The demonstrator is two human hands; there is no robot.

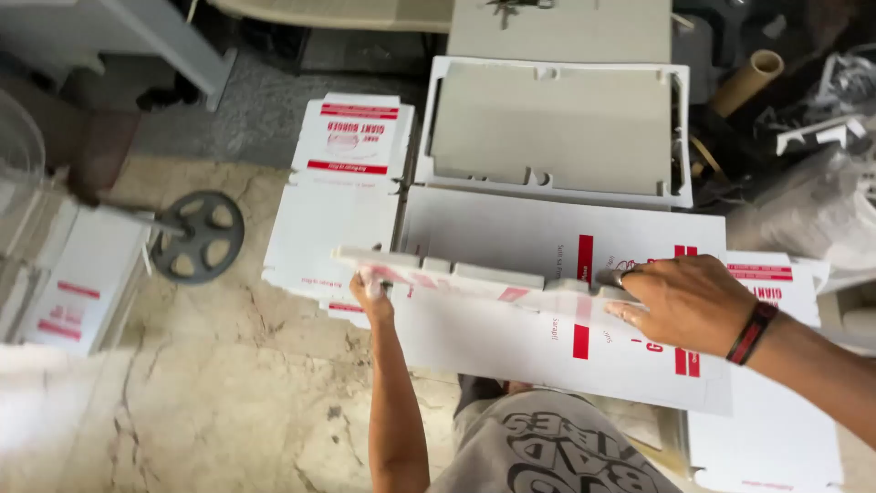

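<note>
Flat box blank (474,278), white, red-striped

Soft daylight, overexposed left edge, slight blur
</note>
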